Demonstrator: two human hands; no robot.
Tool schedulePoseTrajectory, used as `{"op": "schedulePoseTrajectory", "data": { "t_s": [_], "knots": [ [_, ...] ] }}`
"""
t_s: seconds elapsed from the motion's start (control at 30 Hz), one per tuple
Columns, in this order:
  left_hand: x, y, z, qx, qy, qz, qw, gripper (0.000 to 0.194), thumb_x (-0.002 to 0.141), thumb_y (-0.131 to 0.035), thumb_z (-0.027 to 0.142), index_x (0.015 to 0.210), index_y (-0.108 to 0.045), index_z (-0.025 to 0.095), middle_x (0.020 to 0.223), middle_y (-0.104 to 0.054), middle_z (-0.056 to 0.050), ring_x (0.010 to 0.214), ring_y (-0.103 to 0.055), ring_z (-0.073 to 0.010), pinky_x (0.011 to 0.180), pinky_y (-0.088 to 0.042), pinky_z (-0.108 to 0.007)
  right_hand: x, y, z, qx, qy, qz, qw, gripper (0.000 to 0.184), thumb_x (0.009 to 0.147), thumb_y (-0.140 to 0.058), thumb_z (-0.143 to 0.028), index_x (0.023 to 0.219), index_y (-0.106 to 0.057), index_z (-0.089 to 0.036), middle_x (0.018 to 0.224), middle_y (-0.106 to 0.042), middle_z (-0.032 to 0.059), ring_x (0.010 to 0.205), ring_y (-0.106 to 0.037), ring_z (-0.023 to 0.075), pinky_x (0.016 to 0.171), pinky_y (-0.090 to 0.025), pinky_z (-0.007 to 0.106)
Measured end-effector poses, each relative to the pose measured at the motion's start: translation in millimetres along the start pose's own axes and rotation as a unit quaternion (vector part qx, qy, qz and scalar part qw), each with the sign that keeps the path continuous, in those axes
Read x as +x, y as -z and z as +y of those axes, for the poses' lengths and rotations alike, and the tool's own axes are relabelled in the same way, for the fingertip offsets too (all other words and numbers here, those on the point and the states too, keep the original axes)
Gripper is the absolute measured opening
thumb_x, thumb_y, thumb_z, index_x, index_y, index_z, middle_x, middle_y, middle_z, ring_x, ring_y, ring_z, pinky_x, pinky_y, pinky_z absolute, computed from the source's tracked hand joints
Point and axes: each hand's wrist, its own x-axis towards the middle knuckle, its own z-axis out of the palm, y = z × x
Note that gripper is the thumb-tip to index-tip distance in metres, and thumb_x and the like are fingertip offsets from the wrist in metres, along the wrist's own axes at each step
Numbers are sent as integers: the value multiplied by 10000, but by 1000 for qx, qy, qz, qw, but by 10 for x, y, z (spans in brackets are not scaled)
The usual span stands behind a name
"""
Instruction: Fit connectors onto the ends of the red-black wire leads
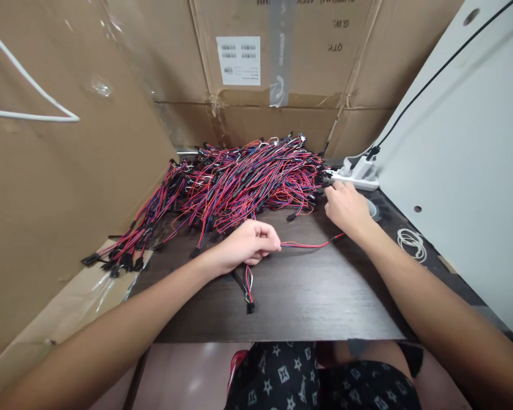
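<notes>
My left hand [256, 242] is closed in a pinch on a thin red-and-dark wire cable [303, 245] above the dark tabletop. From the hand the cable runs right and passes out of sight under my right wrist. Below my left hand lies a black connector [250, 308] with red, white, yellow and black wires leading up beneath the hand. My right hand [348, 208] is closed beside a white power strip [365, 181], its fingertips turned away, so whatever they grip is hidden. Behind both hands spreads a large heap of red, blue and black wire cables [248, 182] with black connectors.
Cardboard walls [282, 122] stand at the back and left, and a white panel [465, 142] is on the right. A black cord [436, 85] drops to the power strip. A coiled white cord [411, 245] and a roll of tape [371, 209] lie on the right.
</notes>
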Motion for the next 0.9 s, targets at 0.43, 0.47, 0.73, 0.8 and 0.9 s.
{"op": "schedulePoseTrajectory", "data": {
  "t_s": [0.43, 0.47, 0.73, 0.8, 0.9],
  "knots": [
    [3, -19, 17, 9, 0, 5, 1000, 126, 664, -680, 177, 634, -576, 112, 449, -424, 55, 346, -266, -8, 316, -158, -132, 3, 50, -24, 14, -32, -7, 999, 267, 879, -401, -133, 1052, -598, -79, 1100, -580, 194, 1018, -519, 300, 659, -473, 319],
    [4, -18, 15, 9, 1, 5, 1000, 126, 665, -679, 177, 635, -575, 113, 446, -422, 56, 346, -266, -8, 317, -161, -132, 7, 53, -22, 16, -34, -7, 999, 269, 880, -399, -135, 1050, -599, -75, 1098, -583, 197, 1014, -523, 302, 669, -476, 326],
    [8, -6, 1, 2, 3, -4, 1000, 126, 678, -682, 171, 645, -574, 114, 451, -415, 63, 342, -260, -4, 315, -169, -131, 29, 33, 17, 46, -42, -11, 998, 293, 870, -382, -128, 1030, -619, -67, 1117, -587, 216, 1023, -529, 316, 713, -473, 351],
    [8, -3, 2, 3, 4, -4, 1000, 126, 683, -680, 171, 646, -575, 114, 448, -418, 62, 338, -263, -4, 311, -171, -130, 38, 13, 39, 52, -47, -11, 997, 292, 871, -377, -131, 1017, -621, -68, 1120, -589, 215, 1028, -528, 316, 723, -469, 351],
    [7, 3, 2, 1, 4, -5, 1000, 128, 687, -680, 168, 643, -572, 114, 449, -423, 60, 336, -268, -5, 309, -177, -129, 57, -21, 83, 69, -51, -10, 996, 295, 879, -360, -134, 999, -623, -77, 1100, -596, 205, 1025, -534, 310, 742, -465, 360]
  ]
}}
